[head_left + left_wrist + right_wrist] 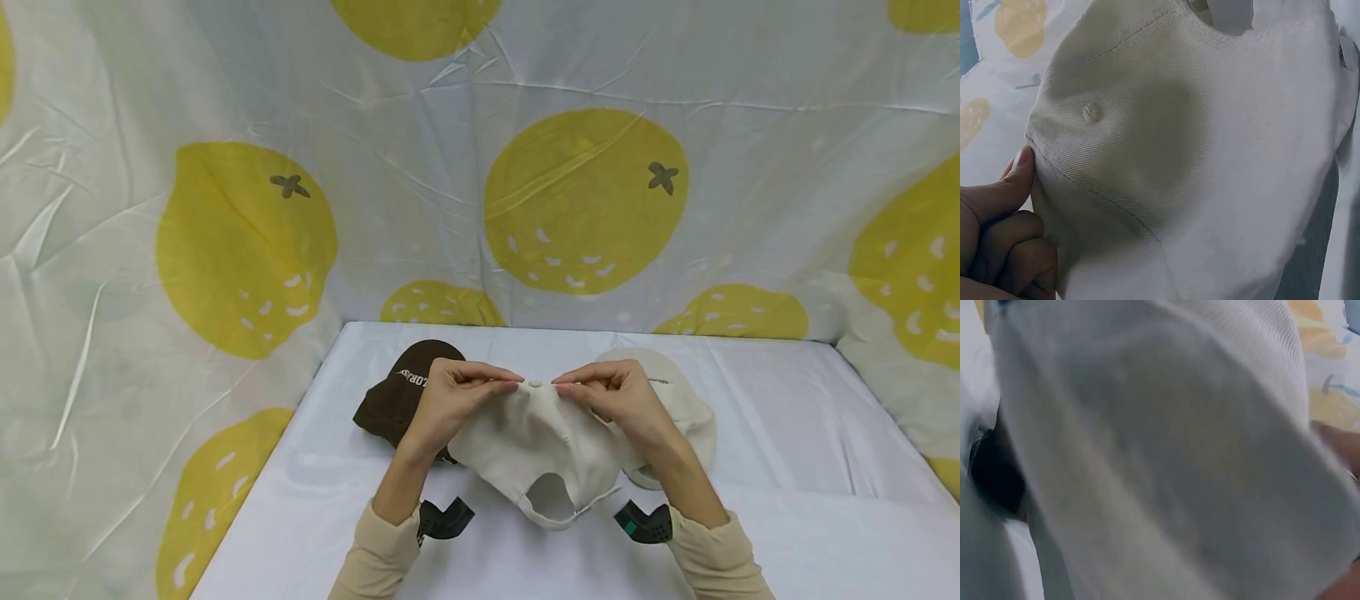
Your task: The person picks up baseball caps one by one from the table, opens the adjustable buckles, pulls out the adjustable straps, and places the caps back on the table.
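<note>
A cream baseball cap point(551, 433) hangs from both hands over the table, its top button up between them. Its back opening and adjusting strap face me at the lower end. My left hand point(468, 392) pinches the crown just left of the button; the left wrist view shows the thumb pressed on the fabric near a seam, and a stitched eyelet point(1092, 112). On the button's other side my right hand point(611, 396) pinches the crown likewise. Blurred cap fabric point(1166, 450) fills most of the right wrist view, covering most of that hand.
A dark brown cap point(397, 392) with white lettering lies on the white-covered table point(787, 417) behind my left hand. Another cream cap point(686, 408) lies behind my right hand, partly hidden by it. A lemon-print curtain point(420, 167) hangs past the table's far edge.
</note>
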A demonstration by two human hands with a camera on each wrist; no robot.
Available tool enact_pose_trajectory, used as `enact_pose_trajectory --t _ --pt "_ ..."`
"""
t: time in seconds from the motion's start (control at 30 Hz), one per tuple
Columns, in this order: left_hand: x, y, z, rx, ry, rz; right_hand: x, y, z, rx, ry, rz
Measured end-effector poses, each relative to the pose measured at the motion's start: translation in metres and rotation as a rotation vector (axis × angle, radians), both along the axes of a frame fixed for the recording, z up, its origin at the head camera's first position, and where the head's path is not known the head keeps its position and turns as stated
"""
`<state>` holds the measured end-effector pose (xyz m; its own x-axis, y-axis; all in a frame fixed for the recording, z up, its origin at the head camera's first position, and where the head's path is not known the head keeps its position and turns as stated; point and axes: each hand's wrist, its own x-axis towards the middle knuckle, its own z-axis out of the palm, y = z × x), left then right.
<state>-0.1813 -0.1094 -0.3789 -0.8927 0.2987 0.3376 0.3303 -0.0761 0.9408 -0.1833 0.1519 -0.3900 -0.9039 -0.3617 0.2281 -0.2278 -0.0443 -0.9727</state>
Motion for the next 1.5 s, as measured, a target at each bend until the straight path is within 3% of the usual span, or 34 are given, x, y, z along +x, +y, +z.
enact_pose_trajectory --t 0.23,0.63,1.2,1.5 --pt "0.009 0.001 0.008 -0.016 0.026 0.04 0.006 -0.001 0.006 -0.026 0.017 0.026" --pt "0.018 0.0 0.018 0.006 0.019 0.041 0.016 -0.003 0.016 -0.004 0.046 0.007" --pt "0.021 0.0 0.022 0.037 0.002 0.088 0.025 0.001 0.026 0.037 0.086 -0.004" --pt "0.021 -0.001 0.024 0.062 -0.04 0.213 0.03 0.002 0.027 0.043 0.151 0.061"
